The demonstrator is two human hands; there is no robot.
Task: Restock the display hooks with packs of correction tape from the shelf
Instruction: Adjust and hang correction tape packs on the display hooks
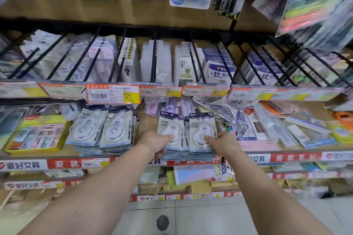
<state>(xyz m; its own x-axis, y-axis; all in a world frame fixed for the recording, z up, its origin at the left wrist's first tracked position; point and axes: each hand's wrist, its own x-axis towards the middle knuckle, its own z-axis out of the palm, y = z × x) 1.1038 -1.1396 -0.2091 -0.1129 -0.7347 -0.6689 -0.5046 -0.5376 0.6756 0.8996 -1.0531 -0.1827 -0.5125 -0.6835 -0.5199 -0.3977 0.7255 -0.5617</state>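
Both grips grasping correction tape packs: left hand (pixel 158 139) on the left stack (pixel 170 131), right hand (pixel 219 142) on the right stack (pixel 202 132), at the shelf (pixel 122 155) front.
Adjacent: two more tape stacks (pixel 101 128) left; yellow box (pixel 38 133) far left; rulers (pixel 246 120) right. Black display hooks (pixel 154 57) overhead, fronted by price tags (pixel 112 94). Brown backboard; grey tiled floor (pixel 191 219) below.

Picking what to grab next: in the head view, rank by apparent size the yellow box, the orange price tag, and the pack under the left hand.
1. Yellow box
2. Orange price tag
3. Correction tape pack under the left hand; it looks close to the tag.
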